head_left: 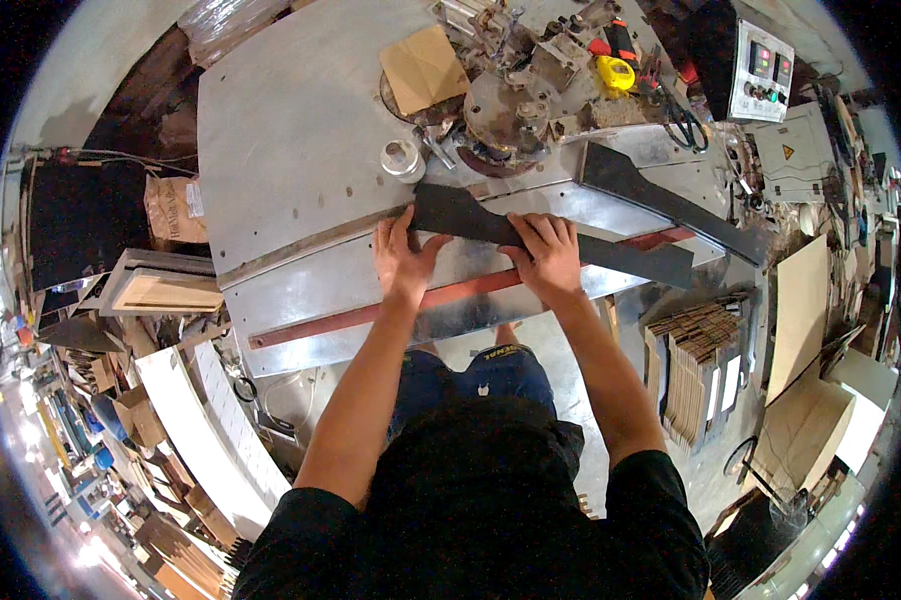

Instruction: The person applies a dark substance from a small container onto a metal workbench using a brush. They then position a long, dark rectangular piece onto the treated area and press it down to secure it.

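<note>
A long dark shaped board [626, 257], wide at its left end and narrowing through a curve to a straight strip, lies at a slant above the metal table [301, 190]. My left hand [406, 262] grips its wide left end, fingers along the end and thumb at the near edge. Around the narrower middle, my right hand [546, 255] closes with fingers over the top and thumb at the near edge. Beneath passes a red strip [361, 316] running across the shiny front of the table. A second dark board [661, 200] of like shape rests farther right.
Beyond the board stands a greasy machine head [501, 110] with a cardboard piece [423, 70] beside it. A round tin [402, 160] sits nearer. A yellow tape measure [616, 72] lies at the back. Stacked brown pieces [686, 380] stand right of the table; a control box [763, 75] is far right.
</note>
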The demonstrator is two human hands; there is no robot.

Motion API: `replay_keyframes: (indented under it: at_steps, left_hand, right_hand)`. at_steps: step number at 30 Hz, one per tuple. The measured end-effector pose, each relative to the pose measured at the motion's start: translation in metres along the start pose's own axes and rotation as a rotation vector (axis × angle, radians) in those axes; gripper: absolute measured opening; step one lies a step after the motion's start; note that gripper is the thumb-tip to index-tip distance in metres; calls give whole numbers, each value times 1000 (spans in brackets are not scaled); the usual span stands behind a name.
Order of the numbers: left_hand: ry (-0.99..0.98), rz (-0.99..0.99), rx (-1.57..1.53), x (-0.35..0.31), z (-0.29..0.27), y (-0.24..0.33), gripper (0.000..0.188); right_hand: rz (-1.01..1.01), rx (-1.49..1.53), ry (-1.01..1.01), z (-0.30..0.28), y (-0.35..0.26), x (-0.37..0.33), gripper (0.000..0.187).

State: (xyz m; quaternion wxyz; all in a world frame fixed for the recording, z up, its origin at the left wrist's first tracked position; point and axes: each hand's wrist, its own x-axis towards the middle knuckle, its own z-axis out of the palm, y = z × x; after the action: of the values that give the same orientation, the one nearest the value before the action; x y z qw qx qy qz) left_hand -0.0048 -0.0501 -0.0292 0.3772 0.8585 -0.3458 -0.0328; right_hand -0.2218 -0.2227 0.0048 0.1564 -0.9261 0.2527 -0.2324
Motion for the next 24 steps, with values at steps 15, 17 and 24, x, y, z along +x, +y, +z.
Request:
replay_keyframes:
  at_steps: [15, 17, 24]
  left_hand:
    - [-539, 512, 24, 138, -81, -66, 103]
    - [-522, 573, -9, 145, -83, -69, 100]
    - [-674, 830, 25, 183, -78, -55, 79]
  right_hand:
    - [173, -35, 69, 45, -73, 31, 55]
    - [189, -66, 72, 53, -76, 32, 55]
    - [230, -35, 21, 71, -98, 43, 65]
